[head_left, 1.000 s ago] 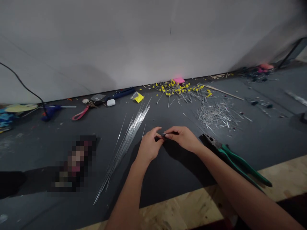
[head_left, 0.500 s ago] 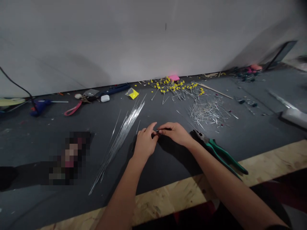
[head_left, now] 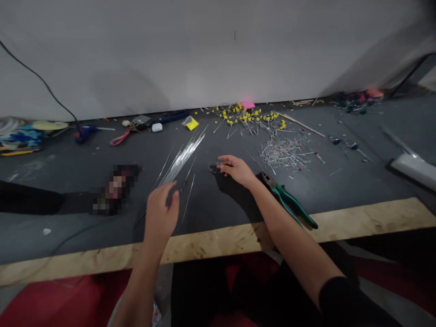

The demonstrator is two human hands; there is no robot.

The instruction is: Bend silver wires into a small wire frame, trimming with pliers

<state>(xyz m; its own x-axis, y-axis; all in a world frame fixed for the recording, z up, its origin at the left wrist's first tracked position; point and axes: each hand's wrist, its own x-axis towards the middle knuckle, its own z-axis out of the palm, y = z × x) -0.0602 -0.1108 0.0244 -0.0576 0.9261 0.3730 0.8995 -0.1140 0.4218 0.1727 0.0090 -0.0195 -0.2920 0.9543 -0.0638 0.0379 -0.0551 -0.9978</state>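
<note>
A thin loop of wire [head_left: 213, 168] is pinched between the thumb and fingers of my right hand [head_left: 236, 170], just above the dark tabletop. My left hand [head_left: 160, 206] is over the lower end of a bundle of straight metal wires [head_left: 182, 159], thumb apart from the fingers, nothing seen in it. Two or so single wires [head_left: 189, 197] lie to the right of that bundle. Green-handled pliers [head_left: 286, 200] rest beside my right forearm. Beyond the pliers is a heap of short cut wires [head_left: 282, 152].
Wires with yellow tips [head_left: 245, 116] lie against the wall near a pink lump [head_left: 248, 105]. At left are a blue glue gun [head_left: 85, 134] with a cord, a keyring strap [head_left: 120, 137] and a white case [head_left: 157, 127]. A wooden strip [head_left: 211, 243] edges the table.
My left hand has left my right and moved left and nearer, to the wire bundle. My right hand keeps the wire, whose loop now shows. The camera view has shifted.
</note>
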